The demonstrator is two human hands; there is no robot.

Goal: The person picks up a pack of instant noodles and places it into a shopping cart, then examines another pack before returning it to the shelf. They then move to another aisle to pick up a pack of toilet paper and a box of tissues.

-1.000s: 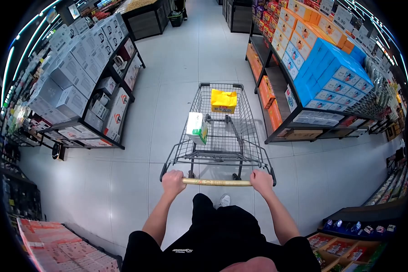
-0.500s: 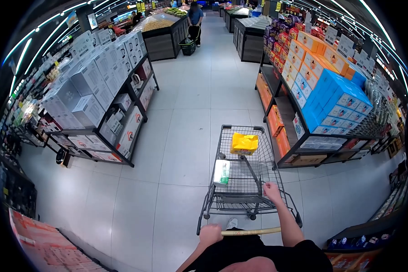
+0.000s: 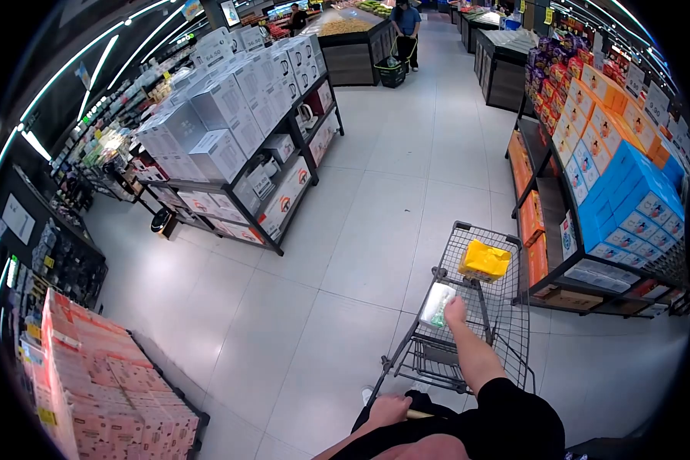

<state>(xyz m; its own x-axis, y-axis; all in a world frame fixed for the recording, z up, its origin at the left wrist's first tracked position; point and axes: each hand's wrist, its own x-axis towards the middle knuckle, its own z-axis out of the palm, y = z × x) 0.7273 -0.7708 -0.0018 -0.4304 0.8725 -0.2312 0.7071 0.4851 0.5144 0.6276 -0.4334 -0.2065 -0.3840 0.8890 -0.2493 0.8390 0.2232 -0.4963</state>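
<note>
My left hand (image 3: 389, 411) is closed around the shopping cart's handle (image 3: 419, 415), which my arm and body partly cover. In front of me stands the wire shopping cart (image 3: 523, 322), turned a little to the right. My right hand (image 3: 455, 310) reaches over the basket with its fingers curled, at the right edge of a white and green package (image 3: 437, 305). Whether the fingers grip that package or only overlap it in view, I cannot make out. Farther forward in the basket lies a yellow package (image 3: 484, 261).
A shelf of white boxes (image 3: 230, 146) stands left, and a rack with orange and blue boxes (image 3: 629, 203) stands close on the right. Pink cartons (image 3: 115, 399) are stacked at lower left. Ahead, a person (image 3: 406, 34) stands with a dark basket (image 3: 392, 74).
My view has swung left, so the cart and shelves appear farther right. My right hand has moved from the basket's right side to the white and green package. The left hand stays on the handle.
</note>
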